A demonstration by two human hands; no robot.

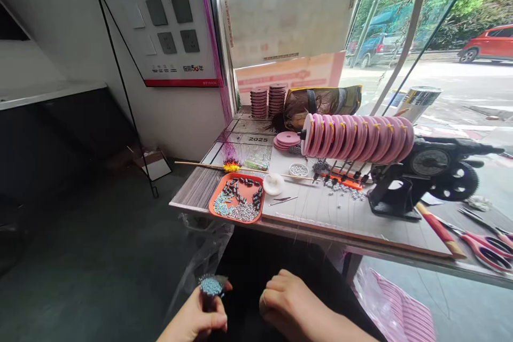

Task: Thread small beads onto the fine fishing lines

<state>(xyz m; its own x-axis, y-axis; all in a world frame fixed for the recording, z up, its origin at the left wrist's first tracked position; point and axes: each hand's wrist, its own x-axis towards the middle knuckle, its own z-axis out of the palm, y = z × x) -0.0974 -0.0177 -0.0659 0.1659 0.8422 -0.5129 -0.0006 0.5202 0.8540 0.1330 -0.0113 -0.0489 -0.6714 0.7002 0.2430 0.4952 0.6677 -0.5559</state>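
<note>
"What is the left hand [202, 312] doing down there?"

"It's pinching a small blue-topped bundle [211, 285] between thumb and fingers. The pale blue end is facing up, looking like a crowd of tiny beads."

"Is it resting on the desk [199, 189]?"

"No, the person is holding it just in front of the dark clothing [272, 246] over the lap, apart from the front edge."

"And the right hand [290, 299]?"

"That one is hanging beside it with its fingers curling in. I can't tell whether they're gripping anything, since the back of the hand is hiding the palm. The two hands aren't touching."

"What's lying nearest on the desk?"

"An orange tray [243, 193] is sitting near the front edge. It's holding pale blue pieces [222, 207], silvery bits [245, 212] and dark, shiny pieces [256, 197]. A white disc [273, 184] is lying just beside its right side, and a thin rod [190, 163] is stretching along behind."

"And farther right?"

"A black machine [425, 163] is standing there, carrying a row of pink spools [356, 139]. Pink-handled scissors [487, 253] are lying near the far right corner."
</note>
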